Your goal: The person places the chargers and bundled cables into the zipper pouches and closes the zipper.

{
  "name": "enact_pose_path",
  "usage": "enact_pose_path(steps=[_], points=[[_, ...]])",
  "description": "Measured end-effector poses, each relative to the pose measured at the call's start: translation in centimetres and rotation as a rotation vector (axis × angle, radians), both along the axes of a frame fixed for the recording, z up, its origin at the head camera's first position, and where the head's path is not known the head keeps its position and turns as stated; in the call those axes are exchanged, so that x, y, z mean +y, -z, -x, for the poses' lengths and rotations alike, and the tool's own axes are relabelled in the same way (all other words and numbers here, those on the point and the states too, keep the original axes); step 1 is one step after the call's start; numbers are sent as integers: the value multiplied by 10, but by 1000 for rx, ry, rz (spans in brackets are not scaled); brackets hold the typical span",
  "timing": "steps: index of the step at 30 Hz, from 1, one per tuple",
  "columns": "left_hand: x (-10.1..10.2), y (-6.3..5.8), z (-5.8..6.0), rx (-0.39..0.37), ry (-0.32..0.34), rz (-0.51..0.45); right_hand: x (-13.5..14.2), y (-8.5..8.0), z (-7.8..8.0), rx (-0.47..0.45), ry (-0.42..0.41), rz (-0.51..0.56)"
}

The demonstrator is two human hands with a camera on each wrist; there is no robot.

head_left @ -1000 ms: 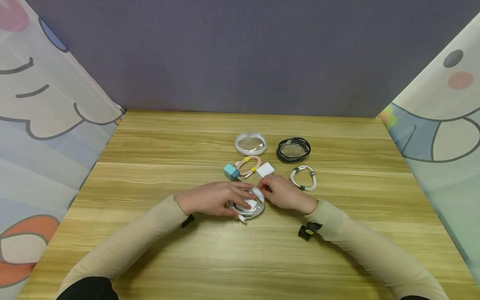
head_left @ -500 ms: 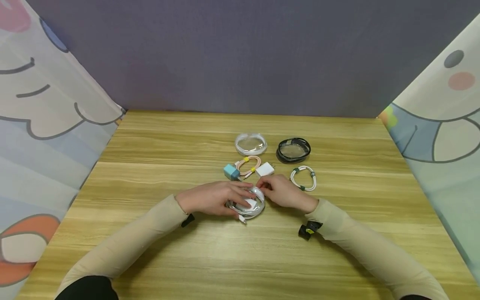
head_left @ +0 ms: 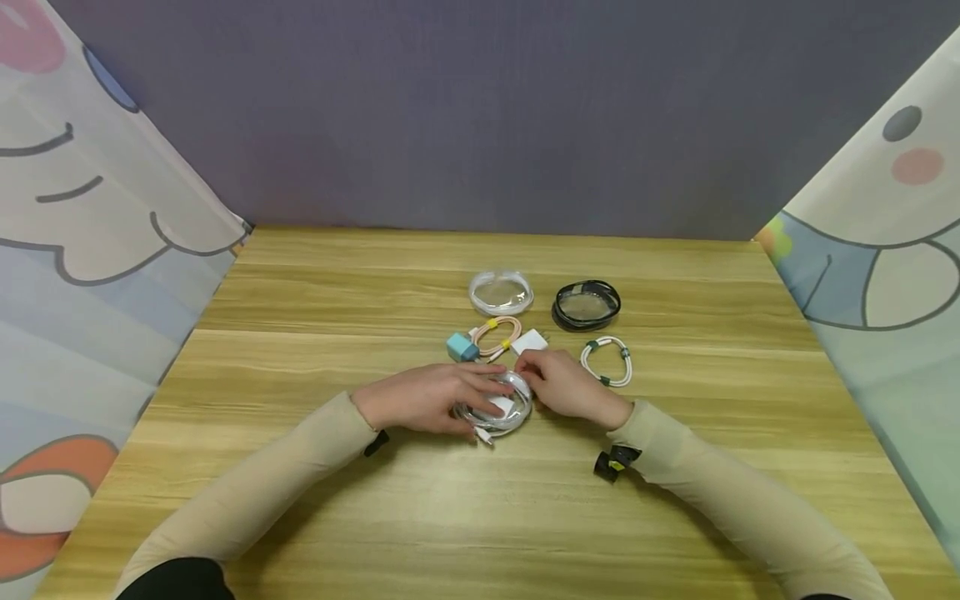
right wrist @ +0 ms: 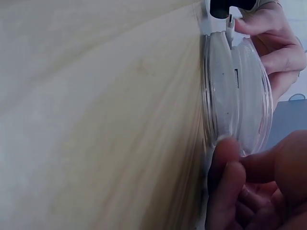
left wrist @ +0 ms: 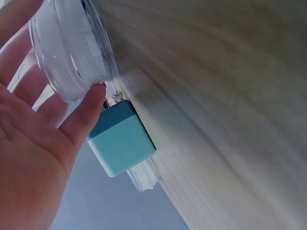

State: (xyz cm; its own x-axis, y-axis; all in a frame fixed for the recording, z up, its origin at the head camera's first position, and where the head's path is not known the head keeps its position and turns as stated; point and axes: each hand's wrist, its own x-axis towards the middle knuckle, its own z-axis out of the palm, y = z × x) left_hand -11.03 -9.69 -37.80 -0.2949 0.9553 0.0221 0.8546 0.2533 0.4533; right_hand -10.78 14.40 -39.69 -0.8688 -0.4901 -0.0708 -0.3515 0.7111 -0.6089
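Note:
A clear round cable case [head_left: 519,419] lies on the table between the hands, a white cable wound around its groove and a white charger [head_left: 501,406] at its centre. The cable's white connector [head_left: 484,437] sticks out on the near side. My left hand [head_left: 435,398] holds the case from above and the left, fingers spread over it, as the right wrist view [right wrist: 276,52] also shows. At the far right rim, my right hand [head_left: 562,385] pinches the white cable [right wrist: 225,139] against the case; its fingertips partly hide the spot.
Beyond the hands lie a teal charger [head_left: 462,347], a pink cable coil [head_left: 514,327], a white charger [head_left: 530,341] and a white tied cable [head_left: 628,367]. Farther back are another clear round case [head_left: 480,302] and a black-rimmed one [head_left: 564,318].
Both hands stay almost in place on the case, the right fingers shifting only slightly at its rim. The head view has tilted a little, so the background sits lower.

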Motion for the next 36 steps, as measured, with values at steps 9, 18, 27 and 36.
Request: enact_pose_path(steps=[9,18,27,36], points=[[2,0,5,62,42,53,3,-8,0,-150,-35,42],[1,-2,8,66,34,63,4,-12,1,-259,-27,71],[1,0,0,64,26,94,7,-9,-6,-330,-31,106],[-1,-1,0,99,15,92,11,-11,-12,-364,-8,104]])
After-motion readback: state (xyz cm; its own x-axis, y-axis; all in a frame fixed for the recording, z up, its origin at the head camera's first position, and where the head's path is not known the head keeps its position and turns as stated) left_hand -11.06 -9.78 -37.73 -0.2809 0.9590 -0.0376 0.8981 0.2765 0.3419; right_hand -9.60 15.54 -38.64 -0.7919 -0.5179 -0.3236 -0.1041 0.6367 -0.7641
